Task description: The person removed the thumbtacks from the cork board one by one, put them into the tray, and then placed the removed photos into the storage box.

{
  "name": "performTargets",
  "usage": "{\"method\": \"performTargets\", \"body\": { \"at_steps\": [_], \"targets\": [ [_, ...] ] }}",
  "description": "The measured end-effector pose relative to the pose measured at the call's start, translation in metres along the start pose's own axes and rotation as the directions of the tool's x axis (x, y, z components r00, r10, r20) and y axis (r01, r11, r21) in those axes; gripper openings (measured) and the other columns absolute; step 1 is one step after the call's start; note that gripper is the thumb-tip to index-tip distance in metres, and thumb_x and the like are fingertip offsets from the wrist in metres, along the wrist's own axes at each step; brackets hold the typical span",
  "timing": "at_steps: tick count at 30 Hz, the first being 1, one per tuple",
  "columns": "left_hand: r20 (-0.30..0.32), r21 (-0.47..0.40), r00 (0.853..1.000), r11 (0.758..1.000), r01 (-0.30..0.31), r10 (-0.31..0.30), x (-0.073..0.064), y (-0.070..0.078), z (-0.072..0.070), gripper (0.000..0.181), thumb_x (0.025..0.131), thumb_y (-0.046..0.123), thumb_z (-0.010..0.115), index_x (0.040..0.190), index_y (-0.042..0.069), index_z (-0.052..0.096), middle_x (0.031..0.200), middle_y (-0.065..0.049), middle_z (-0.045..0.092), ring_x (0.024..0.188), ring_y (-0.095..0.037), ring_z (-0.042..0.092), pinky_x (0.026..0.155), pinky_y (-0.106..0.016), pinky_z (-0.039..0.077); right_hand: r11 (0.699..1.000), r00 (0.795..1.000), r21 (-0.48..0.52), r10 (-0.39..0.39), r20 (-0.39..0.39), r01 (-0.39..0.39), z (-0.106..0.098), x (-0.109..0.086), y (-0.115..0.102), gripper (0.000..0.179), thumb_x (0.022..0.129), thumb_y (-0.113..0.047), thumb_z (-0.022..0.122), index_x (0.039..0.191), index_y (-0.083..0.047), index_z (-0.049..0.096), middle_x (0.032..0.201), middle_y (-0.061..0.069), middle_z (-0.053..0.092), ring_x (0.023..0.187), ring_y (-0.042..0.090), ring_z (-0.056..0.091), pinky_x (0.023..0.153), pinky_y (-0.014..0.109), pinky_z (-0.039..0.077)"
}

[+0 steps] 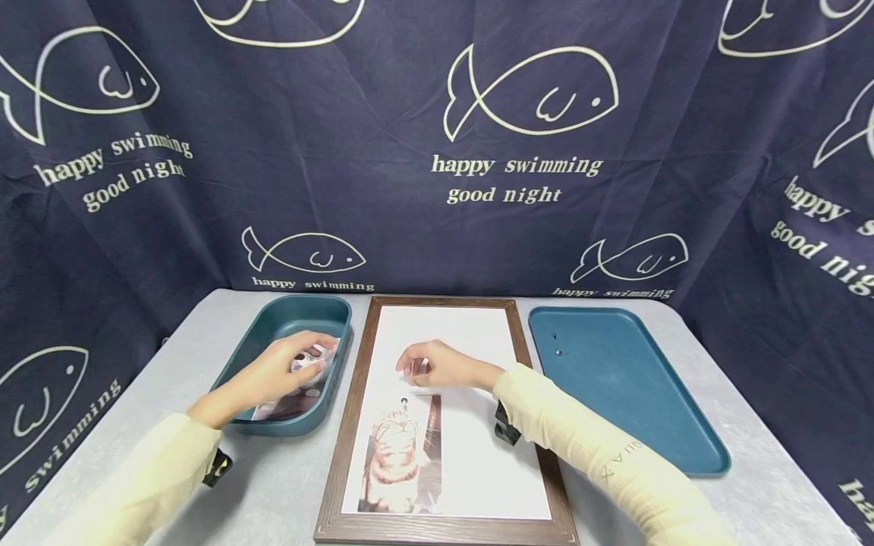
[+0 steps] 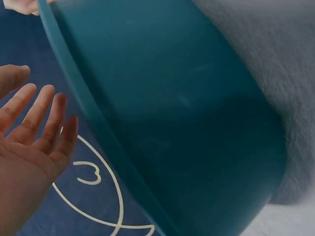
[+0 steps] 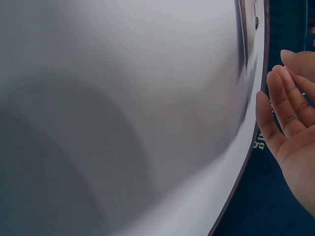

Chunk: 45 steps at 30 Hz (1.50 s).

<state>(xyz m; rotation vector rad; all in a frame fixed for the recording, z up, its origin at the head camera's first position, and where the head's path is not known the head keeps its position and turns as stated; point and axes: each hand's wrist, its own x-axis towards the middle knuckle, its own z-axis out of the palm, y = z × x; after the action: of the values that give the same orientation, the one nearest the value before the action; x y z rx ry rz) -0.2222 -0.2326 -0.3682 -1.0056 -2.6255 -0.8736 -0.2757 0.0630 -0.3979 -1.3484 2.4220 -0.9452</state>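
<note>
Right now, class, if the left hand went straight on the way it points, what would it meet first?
Likely the right-hand wall of the teal bin, close ahead of the left hand. Height is unclear; if higher, it might pass over toward the wooden frame.

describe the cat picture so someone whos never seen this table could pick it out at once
In the head view, find the brown-framed white board between the deep teal bin and the flat teal tray. The cat picture lies on the board's near left part, nearer the viewer than the right hand. Its tan, striped cat sets it apart from the plain white beside it.
</note>
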Motion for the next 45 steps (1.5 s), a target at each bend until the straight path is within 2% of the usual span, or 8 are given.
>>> {"method": "performTargets", "body": {
  "at_steps": [7, 11, 17, 21, 29, 35, 45],
  "targets": [
    [0.037, 0.011, 0.999, 1.0, -0.008, 0.008, 0.001, 0.009, 0.008, 0.033, 0.086, 0.01, 0.061, 0.118, 0.008, 0.057, 0.114, -0.006, 0.062, 0.096, -0.021, 0.06, 0.083, -0.038, 0.048, 1.0, 1.0, 0.0, -0.002, 0.018, 0.002, 0.003, -0.003, 0.001, 0.023, 0.079, 0.001, 0.063, 0.101, -0.001, 0.063, 0.086, 0.006, 0.066, 0.078, 0.008, 0.057, 0.065, 0.017, 0.046],
    [0.047, 0.047, 0.999, 0.999, -0.016, 0.014, -0.001, 0.013, 0.013, 0.032, 0.086, 0.012, 0.062, 0.117, 0.011, 0.057, 0.116, -0.004, 0.06, 0.096, -0.02, 0.06, 0.085, -0.038, 0.047, 1.0, 0.999, 0.008, -0.019, 0.037, 0.019, 0.007, -0.005, 0.001, 0.023, 0.077, 0.002, 0.064, 0.1, -0.001, 0.063, 0.086, 0.007, 0.066, 0.078, 0.009, 0.058, 0.064, 0.017, 0.046],
    [0.043, 0.103, 0.997, 0.992, -0.073, 0.069, -0.003, 0.017, 0.02, 0.033, 0.083, 0.01, 0.064, 0.116, 0.009, 0.058, 0.114, -0.002, 0.061, 0.094, -0.018, 0.061, 0.082, -0.035, 0.048, 1.0, 0.998, 0.015, -0.02, 0.066, 0.019, 0.009, -0.007, -0.002, 0.023, 0.077, 0.002, 0.064, 0.1, 0.0, 0.063, 0.088, 0.009, 0.066, 0.079, 0.013, 0.059, 0.064, 0.015, 0.043],
    [0.049, 0.106, 0.993, 0.988, -0.108, 0.104, -0.004, 0.02, 0.023, 0.034, 0.083, 0.007, 0.064, 0.116, 0.011, 0.058, 0.114, -0.001, 0.061, 0.095, -0.019, 0.061, 0.082, -0.034, 0.048, 1.0, 0.997, 0.009, -0.015, 0.073, 0.015, 0.01, -0.007, -0.005, 0.023, 0.077, 0.002, 0.065, 0.1, -0.001, 0.063, 0.089, 0.009, 0.066, 0.081, 0.016, 0.059, 0.065, 0.015, 0.043],
    [0.082, 0.159, 0.987, 0.976, -0.151, 0.14, -0.005, 0.03, 0.027, 0.033, 0.082, 0.011, 0.066, 0.115, 0.012, 0.059, 0.112, 0.004, 0.061, 0.107, -0.015, 0.056, 0.087, -0.036, 0.047, 0.999, 0.997, -0.02, -0.039, 0.07, 0.04, 0.013, -0.006, -0.006, 0.022, 0.075, 0.004, 0.066, 0.096, -0.001, 0.064, 0.087, 0.008, 0.064, 0.079, 0.016, 0.058, 0.065, 0.015, 0.043],
    [0.089, 0.231, 0.981, 0.955, -0.186, 0.17, -0.005, 0.035, 0.031, 0.03, 0.081, 0.015, 0.066, 0.111, 0.015, 0.061, 0.108, 0.006, 0.061, 0.102, -0.012, 0.057, 0.086, -0.035, 0.046, 0.997, 0.995, -0.043, -0.059, 0.077, 0.062, 0.015, -0.005, -0.004, 0.023, 0.074, 0.004, 0.066, 0.096, -0.003, 0.064, 0.087, 0.006, 0.064, 0.079, 0.015, 0.058, 0.065, 0.015, 0.044],
    [0.138, 0.214, 0.971, 0.952, -0.221, 0.194, -0.007, 0.041, 0.039, 0.027, 0.083, 0.016, 0.064, 0.11, 0.013, 0.061, 0.104, 0.005, 0.06, 0.093, -0.008, 0.056, 0.081, -0.032, 0.046, 0.996, 0.993, -0.056, -0.067, 0.095, 0.073, 0.016, -0.004, -0.002, 0.024, 0.075, 0.005, 0.064, 0.097, -0.005, 0.064, 0.086, 0.004, 0.064, 0.078, 0.012, 0.057, 0.065, 0.015, 0.046]
  ]
}}
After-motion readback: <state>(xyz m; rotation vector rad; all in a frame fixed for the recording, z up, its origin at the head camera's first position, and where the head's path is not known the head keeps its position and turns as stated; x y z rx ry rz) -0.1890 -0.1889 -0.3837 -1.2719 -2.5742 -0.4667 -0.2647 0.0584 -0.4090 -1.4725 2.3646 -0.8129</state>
